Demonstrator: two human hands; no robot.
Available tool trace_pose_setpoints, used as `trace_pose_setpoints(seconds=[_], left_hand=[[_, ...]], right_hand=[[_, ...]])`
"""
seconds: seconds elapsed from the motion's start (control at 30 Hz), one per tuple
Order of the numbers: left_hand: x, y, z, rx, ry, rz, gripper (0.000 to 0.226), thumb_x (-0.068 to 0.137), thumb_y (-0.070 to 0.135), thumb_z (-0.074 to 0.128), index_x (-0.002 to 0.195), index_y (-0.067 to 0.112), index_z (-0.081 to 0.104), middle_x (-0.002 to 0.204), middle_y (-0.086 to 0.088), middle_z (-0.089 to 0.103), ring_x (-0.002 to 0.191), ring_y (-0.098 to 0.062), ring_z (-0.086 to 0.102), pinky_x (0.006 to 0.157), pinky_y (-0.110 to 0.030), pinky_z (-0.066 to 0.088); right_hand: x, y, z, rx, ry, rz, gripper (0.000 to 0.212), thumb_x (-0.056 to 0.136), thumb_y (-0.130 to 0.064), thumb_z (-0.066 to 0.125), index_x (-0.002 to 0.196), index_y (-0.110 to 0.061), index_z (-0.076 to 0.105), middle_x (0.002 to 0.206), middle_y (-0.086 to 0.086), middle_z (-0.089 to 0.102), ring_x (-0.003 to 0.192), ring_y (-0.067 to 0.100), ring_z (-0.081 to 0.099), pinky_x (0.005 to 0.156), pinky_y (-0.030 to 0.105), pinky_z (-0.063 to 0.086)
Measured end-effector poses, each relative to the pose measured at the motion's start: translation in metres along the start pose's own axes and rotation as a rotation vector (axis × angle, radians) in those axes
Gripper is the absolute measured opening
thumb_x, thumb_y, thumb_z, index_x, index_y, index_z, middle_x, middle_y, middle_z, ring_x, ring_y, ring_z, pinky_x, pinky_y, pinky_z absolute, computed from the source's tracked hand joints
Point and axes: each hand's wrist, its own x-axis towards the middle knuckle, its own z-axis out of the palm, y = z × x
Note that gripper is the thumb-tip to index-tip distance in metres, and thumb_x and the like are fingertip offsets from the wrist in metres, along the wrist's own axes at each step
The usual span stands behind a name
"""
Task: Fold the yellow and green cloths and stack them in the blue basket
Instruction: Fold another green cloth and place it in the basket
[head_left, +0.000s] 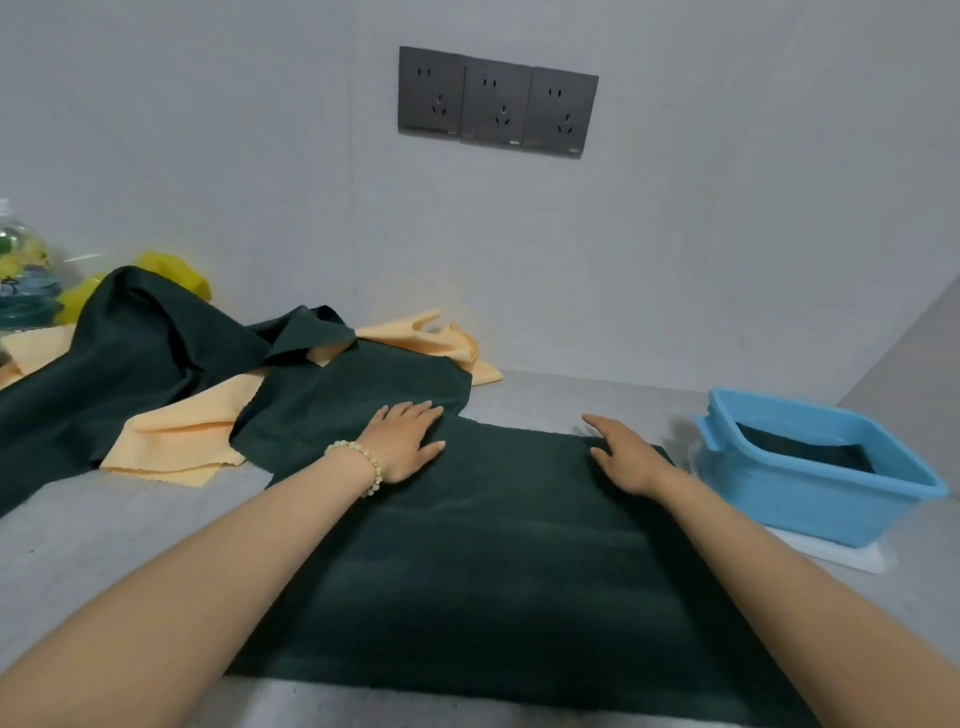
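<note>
Right now the fingers (415, 413) of the left hand (405, 441) lie straight and spread, palm down and holding nothing, on the far left corner of a dark green rectangular cloth (493, 571) laid flat on the grey table (78, 530). The right hand (623, 457) matches it at the far right corner, its fingers straight and relaxed, resting on the fabric's edge without pinching it. A pale bead bracelet (363, 462) circles the left wrist. Just beyond the left hand a rumpled green cloth (353, 400) meets the flat one's corner and runs into a loose heap to the left, where a larger dark green sheet (130, 353) lies tangled with pale yellow cloths (197, 421). To the right, near the flat cloth but apart from it, a light blue plastic basket (810, 509) stands on a white board (841, 556), with a folded green cloth (800, 449) lying in its bottom. Behind, three dark wall sockets (496, 101) sit in a row on the wall.
</note>
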Motion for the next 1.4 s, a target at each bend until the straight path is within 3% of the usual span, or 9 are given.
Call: trace_pose_setpoints(seconds=[0.2, 0.33, 0.43, 0.57, 0.83, 0.9, 1.07, 1.27, 1.4], left_hand=[[0.043, -0.019, 0.003, 0.104, 0.043, 0.009, 0.055, 0.100, 0.044, 0.037, 0.147, 0.019, 0.028, 0.146, -0.005, 0.037, 0.136, -0.023, 0.029, 0.114, -0.034, 0.020], [0.046, -0.023, -0.001, 0.085, 0.219, 0.113, 0.031, 0.096, 0.041, 0.049, 0.119, 0.022, 0.056, 0.109, 0.003, 0.059, 0.110, -0.019, 0.050, 0.092, -0.028, 0.032], [0.031, -0.028, -0.002, 0.022, 0.353, 0.222, 0.020, 0.095, 0.040, 0.052, 0.097, 0.021, 0.060, 0.089, 0.009, 0.057, 0.090, -0.017, 0.057, 0.074, -0.024, 0.032], [-0.005, -0.035, -0.011, -0.001, 0.450, 0.331, 0.025, 0.093, 0.045, 0.052, 0.092, 0.023, 0.063, 0.083, 0.009, 0.058, 0.079, -0.012, 0.058, 0.062, -0.023, 0.035], [-0.107, -0.017, -0.037, 0.115, 0.576, 0.547, 0.036, 0.088, 0.046, 0.047, 0.091, 0.026, 0.077, 0.065, 0.005, 0.055, 0.051, -0.012, 0.056, 0.043, -0.018, 0.033], [-0.133, -0.007, -0.036, 0.155, 0.584, 0.573, 0.021, 0.086, 0.035, 0.059, 0.090, 0.026, 0.078, 0.063, 0.004, 0.054, 0.046, -0.012, 0.053, 0.040, -0.017, 0.032], [-0.177, 0.007, -0.018, 0.143, 0.546, 0.592, 0.027, 0.066, 0.023, 0.085, 0.093, 0.026, 0.078, 0.073, 0.006, 0.064, 0.052, -0.011, 0.059, 0.041, -0.018, 0.042], [-0.202, 0.017, 0.015, 0.063, 0.491, 0.560, 0.023, 0.074, 0.025, 0.080, 0.097, 0.026, 0.078, 0.102, 0.005, 0.073, 0.082, -0.015, 0.070, 0.062, -0.025, 0.057], [-0.207, 0.009, 0.033, -0.002, 0.351, 0.432, 0.032, 0.092, 0.037, 0.056, 0.123, 0.035, 0.063, 0.134, 0.016, 0.055, 0.117, -0.007, 0.056, 0.087, -0.021, 0.044]], right_hand=[[0.037, 0.023, 0.003, -0.226, -0.034, 0.025, 0.049, 0.099, -0.030, 0.045, 0.144, -0.016, 0.033, 0.140, 0.007, 0.042, 0.128, 0.024, 0.041, 0.108, 0.032, 0.030], [0.031, 0.029, 0.007, -0.218, 0.121, -0.109, 0.022, 0.096, -0.028, 0.051, 0.112, -0.014, 0.056, 0.111, 0.004, 0.054, 0.105, 0.022, 0.047, 0.091, 0.029, 0.035], [0.016, 0.026, 0.005, -0.097, 0.279, -0.163, 0.014, 0.097, -0.024, 0.049, 0.090, -0.012, 0.049, 0.091, 0.006, 0.056, 0.086, 0.024, 0.049, 0.076, 0.036, 0.039], [-0.017, 0.016, -0.004, -0.093, 0.347, -0.253, 0.015, 0.099, -0.031, 0.041, 0.095, -0.017, 0.042, 0.076, 0.000, 0.056, 0.068, 0.022, 0.051, 0.058, 0.035, 0.036], [-0.124, 0.005, -0.018, -0.241, 0.427, -0.547, 0.010, 0.086, -0.021, 0.065, 0.090, -0.012, 0.069, 0.077, -0.003, 0.058, 0.065, 0.015, 0.059, 0.058, 0.022, 0.042], [-0.151, 0.005, -0.016, -0.205, 0.439, -0.540, 0.014, 0.084, -0.025, 0.065, 0.091, -0.015, 0.072, 0.076, -0.006, 0.056, 0.063, 0.008, 0.055, 0.056, 0.020, 0.043], [-0.202, 0.006, -0.001, -0.143, 0.405, -0.548, 0.023, 0.082, -0.024, 0.061, 0.097, -0.015, 0.076, 0.077, -0.009, 0.049, 0.065, 0.001, 0.047, 0.060, 0.017, 0.039], [-0.232, 0.015, 0.019, -0.103, 0.410, -0.444, 0.030, 0.077, -0.008, 0.073, 0.105, -0.017, 0.074, 0.081, -0.004, 0.052, 0.068, 0.012, 0.053, 0.060, 0.022, 0.045], [-0.243, 0.019, 0.029, -0.132, 0.356, -0.434, 0.033, 0.082, -0.013, 0.069, 0.114, -0.020, 0.070, 0.094, -0.004, 0.058, 0.083, 0.013, 0.057, 0.073, 0.025, 0.045]])
